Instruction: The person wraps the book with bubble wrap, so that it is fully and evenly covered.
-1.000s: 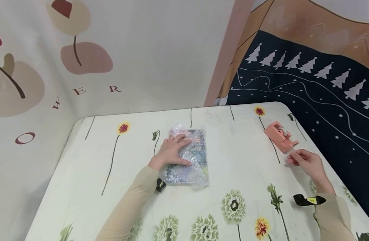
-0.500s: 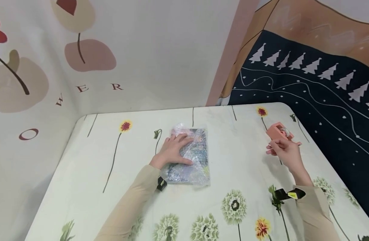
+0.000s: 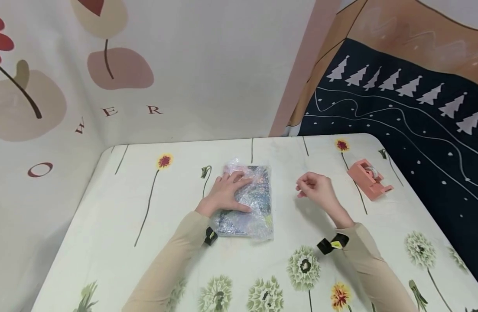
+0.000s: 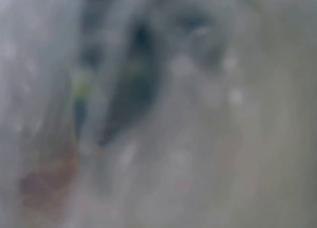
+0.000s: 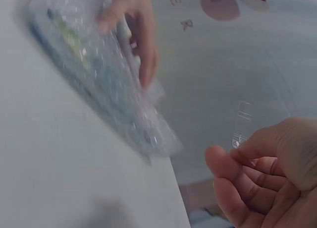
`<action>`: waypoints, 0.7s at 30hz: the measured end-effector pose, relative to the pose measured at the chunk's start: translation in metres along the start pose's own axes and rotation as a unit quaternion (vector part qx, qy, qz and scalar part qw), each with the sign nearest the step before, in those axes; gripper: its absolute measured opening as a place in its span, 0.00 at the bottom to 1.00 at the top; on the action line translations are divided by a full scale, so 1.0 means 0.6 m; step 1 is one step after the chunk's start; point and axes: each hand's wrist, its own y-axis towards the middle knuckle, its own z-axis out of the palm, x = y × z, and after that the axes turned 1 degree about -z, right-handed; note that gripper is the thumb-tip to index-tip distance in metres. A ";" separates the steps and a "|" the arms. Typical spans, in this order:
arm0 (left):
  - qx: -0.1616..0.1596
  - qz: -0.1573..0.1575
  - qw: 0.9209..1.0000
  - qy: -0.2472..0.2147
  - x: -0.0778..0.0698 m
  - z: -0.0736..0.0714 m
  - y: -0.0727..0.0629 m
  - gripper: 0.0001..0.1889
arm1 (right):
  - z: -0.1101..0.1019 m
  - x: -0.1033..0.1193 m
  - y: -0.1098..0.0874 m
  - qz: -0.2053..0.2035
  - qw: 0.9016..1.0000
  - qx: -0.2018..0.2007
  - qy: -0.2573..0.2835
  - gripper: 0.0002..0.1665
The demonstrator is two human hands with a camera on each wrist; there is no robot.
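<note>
A flat, book-like item with a colourful cover, wrapped in bubble wrap point(image 3: 258, 216), lies on the table. My left hand point(image 3: 225, 194) rests on its left part with fingers and thumb spread. To the right of the package, my right hand point(image 3: 317, 190) is held above the table. Between its thumb and index finger it pinches a short strip of clear tape point(image 5: 242, 120), which sticks up from the fingertips in the right wrist view. The left wrist view is blurred, filled by the bubble wrap point(image 4: 188, 153) close to the camera.
A coral-pink tape dispenser point(image 3: 368, 180) with a roll in it stands on the right side of the table. The white tablecloth point(image 3: 301, 299) has printed flowers. Patterned curtains hang behind the table and along its right side.
My right hand has moved left from beside the tape dispenser towards the wrapped package, carrying the tape. My left hand has stayed on the package.
</note>
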 end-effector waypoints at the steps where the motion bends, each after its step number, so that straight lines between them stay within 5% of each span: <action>1: -0.001 0.001 1.000 0.001 0.000 0.000 0.000 0.51 | 0.011 -0.004 0.006 -0.009 1.000 0.006 0.001 0.06; 10: -0.008 -0.002 1.000 0.000 -0.001 -0.001 -0.003 0.51 | 0.100 0.016 0.042 -0.092 0.994 0.034 -0.057 0.07; 21: -0.006 -0.007 1.000 -0.007 -0.002 -0.002 -0.004 0.51 | 0.155 0.019 0.070 -0.169 0.961 0.050 -0.212 0.10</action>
